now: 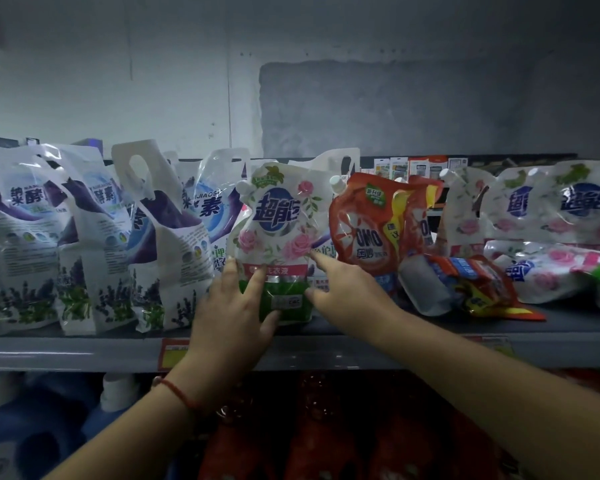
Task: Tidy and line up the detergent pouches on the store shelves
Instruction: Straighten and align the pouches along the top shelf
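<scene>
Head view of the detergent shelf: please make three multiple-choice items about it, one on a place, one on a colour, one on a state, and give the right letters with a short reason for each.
1. Where does the rose pouch that the hands touch stand?
A. between the lavender pouches and the red pouch
B. on the lower shelf
C. at the far right end

2. What colour is the bottom band of the rose pouch?
A. blue
B. green
C. yellow

3. How does the orange pouch right of the red pouch lie?
A. upright
B. hanging from a hook
C. fallen on its side

Answers: 1 A, lavender pouches stand on its left, the red one on its right. 2 B, green shows between left hand and right hand. 3 C, it lies flat on the shelf.
</scene>
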{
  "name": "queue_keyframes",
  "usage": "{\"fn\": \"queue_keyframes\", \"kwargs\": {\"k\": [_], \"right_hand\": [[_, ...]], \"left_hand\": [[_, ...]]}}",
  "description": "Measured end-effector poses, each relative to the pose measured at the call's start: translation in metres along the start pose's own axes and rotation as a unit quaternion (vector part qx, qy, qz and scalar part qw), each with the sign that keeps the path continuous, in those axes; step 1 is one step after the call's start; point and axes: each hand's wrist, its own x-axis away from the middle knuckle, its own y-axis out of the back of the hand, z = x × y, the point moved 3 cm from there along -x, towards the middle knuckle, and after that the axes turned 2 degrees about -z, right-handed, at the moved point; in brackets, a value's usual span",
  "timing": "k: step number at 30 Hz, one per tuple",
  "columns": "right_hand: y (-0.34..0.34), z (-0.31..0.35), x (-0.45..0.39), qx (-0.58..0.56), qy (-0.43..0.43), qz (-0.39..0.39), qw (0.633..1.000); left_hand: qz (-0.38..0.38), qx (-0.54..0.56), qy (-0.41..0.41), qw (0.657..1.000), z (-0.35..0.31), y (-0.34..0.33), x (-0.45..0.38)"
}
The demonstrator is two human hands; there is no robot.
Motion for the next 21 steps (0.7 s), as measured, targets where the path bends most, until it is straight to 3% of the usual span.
{"fn": "queue_keyframes", "kwargs": {"k": [8,14,21], "right_hand": [[0.023,-0.011,0.033,0.232,0.084,0.040,0.968],[0.040,-0.030,0.055,0.268,0.027,0.048,0.962],[0.063,-0.056,0.079,0.262,-0.071,0.054,0.961]], "left_hand": [[0.014,-0.055,-0.064,0.996,-0.020,0.035,0.008],[0.047,-0.060,-0.151,0.986,-0.047,0.041,0.010],[0.117,0.027,-0.224,0.967,-0.085,0.046,-0.001]]}}
